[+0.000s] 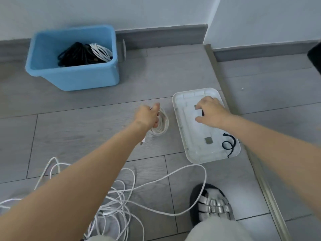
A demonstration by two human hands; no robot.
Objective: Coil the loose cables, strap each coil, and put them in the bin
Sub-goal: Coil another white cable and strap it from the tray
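My left hand (pixel 147 117) grips a coiled white cable (pixel 161 126) just above the grey floor, left of a white tray (pixel 184 136). My right hand (pixel 212 111) reaches into the tray's far end, its fingers curled down on a small dark strap (pixel 202 112) that it mostly hides. Another black strap (pixel 228 142) lies curled at the tray's near right corner. A blue bin (pixel 73 75) stands at the far left by the wall, holding black coils (pixel 76 55) and a white coil (pixel 101 51). Loose white cable (pixel 121 193) lies tangled on the floor near me.
My foot in a silver sandal (pixel 212 204) stands on the floor at the lower right, with a cable loop running past it. A metal threshold strip (pixel 243 136) runs diagonally right of the tray. The wall and skirting board (pixel 161 36) close off the far side.
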